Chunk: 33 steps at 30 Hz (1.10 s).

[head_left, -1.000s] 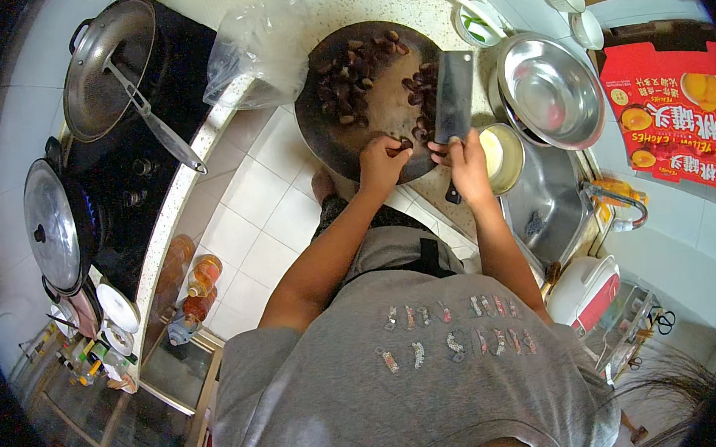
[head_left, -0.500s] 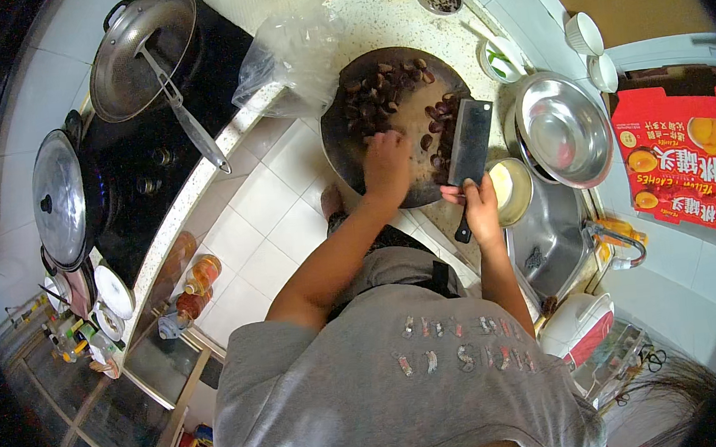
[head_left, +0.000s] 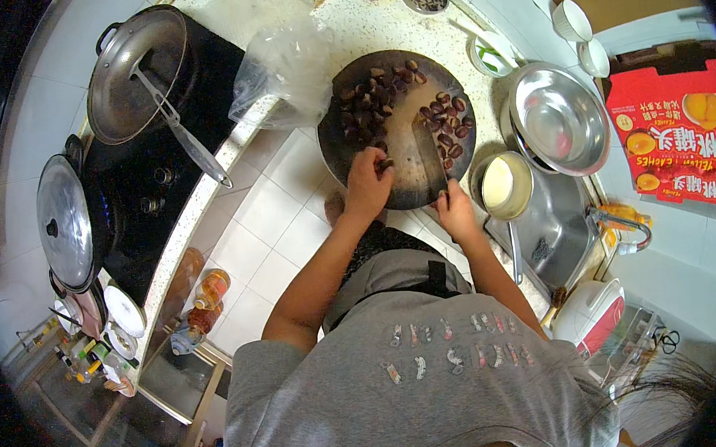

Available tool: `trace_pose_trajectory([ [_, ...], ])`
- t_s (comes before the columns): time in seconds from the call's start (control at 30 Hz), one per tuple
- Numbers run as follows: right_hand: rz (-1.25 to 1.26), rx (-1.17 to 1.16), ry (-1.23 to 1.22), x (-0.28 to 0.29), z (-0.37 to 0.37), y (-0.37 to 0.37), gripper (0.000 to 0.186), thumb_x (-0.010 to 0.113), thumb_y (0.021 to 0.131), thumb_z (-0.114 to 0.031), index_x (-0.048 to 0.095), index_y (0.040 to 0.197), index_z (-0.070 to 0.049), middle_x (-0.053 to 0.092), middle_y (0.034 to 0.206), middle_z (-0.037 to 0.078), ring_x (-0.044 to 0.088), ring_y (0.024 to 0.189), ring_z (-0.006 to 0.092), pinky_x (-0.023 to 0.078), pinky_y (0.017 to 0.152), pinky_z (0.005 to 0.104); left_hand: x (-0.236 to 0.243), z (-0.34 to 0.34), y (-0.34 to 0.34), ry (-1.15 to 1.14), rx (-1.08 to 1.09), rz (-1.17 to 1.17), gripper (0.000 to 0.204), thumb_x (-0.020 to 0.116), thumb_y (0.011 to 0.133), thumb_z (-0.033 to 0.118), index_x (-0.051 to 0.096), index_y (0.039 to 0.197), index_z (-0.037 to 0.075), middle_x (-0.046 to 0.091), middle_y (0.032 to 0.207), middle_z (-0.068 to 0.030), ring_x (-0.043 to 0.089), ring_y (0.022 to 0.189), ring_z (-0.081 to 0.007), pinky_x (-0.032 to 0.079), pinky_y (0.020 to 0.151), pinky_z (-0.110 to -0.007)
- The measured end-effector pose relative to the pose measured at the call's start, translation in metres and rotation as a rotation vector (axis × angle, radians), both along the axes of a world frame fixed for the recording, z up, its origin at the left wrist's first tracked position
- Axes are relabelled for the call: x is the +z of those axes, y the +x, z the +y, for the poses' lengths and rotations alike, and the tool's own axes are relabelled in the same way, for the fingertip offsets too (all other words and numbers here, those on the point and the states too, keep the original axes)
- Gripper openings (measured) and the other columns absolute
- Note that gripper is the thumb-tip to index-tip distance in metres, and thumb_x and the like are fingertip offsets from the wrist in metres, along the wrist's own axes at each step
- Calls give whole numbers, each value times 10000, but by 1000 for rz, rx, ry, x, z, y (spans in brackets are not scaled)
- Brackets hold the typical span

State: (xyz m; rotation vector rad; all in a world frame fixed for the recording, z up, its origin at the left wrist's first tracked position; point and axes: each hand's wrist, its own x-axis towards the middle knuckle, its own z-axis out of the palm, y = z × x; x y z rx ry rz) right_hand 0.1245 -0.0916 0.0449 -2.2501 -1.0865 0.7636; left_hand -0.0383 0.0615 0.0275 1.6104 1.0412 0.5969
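Since the frame half a second earlier, the cleaver has moved in from the right rim of the round board and turned, so the blade now shows narrow, almost edge-on. The left hand has moved from the upper pile to the board's near left part.

Largest first. Grey shirt: two rows of patchwork letters across it. Speckled bench: carries the board, whose near side overhangs the bench edge. Red carton, at right: large white and yellow characters in rows, with pictures of round yellow fruit; smaller print too fine to read. Steel basin: right of the board, beside the sink. Saucepan: just right of the board, pale contents, handle pointing back toward the wearer.

Cleaver: over the right-centre of the board, long axis running away from the wearer, far end leaning slightly left, handle end nearest the body. Contact of edge with board: cannot tell. Right hand closes around the handle; the two hands are apart from each other.

Smallest: dark brown pieces, heaped left of the blade, with a looser group at its right. Left fingertips pinch one such piece.
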Motion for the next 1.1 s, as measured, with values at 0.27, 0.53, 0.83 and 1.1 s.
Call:
trace_pose_trajectory([
  [0.27,221,-138,87,18,3,8,117,504,938,-54,516,1021,28,672,807,196,719,711,285,546,634,392,-31,-35,48,25,-144,10,256,751,809,103,662,1021,-9,625,950,-154,647,832,-341,521,765,-420],
  [0.53,24,-133,163,12,31,3,139,530,937,-97,543,1017,17,660,867,213,681,826,365,519,712,420,-35,-32,46,-22,-126,42,245,782,768,92,689,969,-12,672,894,-178,674,807,-299,531,732,-382],
  [0.83,-31,-48,142,-8,47,-1,165,557,914,-130,495,910,23,623,866,288,598,833,486,472,728,529,-25,-30,41,70,-119,39,227,775,741,117,679,897,-18,643,895,-191,620,860,-384,500,774,-442],
  [1.1,-259,97,46,4,56,-12,162,552,920,-131,490,919,19,615,808,289,596,769,498,483,695,547,-37,-30,44,129,-114,4,178,749,730,64,664,858,-25,641,860,-208,624,825,-394,504,753,-452],
])
